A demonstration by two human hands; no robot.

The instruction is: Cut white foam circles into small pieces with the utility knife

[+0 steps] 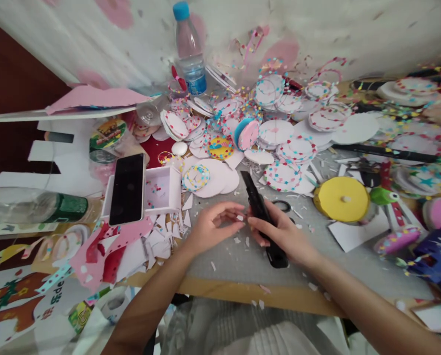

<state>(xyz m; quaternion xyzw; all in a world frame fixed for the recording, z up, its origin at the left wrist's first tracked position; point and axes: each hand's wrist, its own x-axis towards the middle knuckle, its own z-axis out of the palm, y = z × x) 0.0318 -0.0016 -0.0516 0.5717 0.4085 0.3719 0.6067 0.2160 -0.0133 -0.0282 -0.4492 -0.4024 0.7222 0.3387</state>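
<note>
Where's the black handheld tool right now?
Head view, just right of centre: the black handheld tool is in the right grip, over the grey mat, with the left grip close on its left.

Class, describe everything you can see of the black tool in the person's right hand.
The black tool is long, narrow and dark, and looks like plastic. Its slimmer end points away from the person, slanting to the left; the broader, rounded end lies towards the person. The right hand grips it around the middle, hiding part of it. It is over the grey work surface; whether they touch is unclear.
</note>
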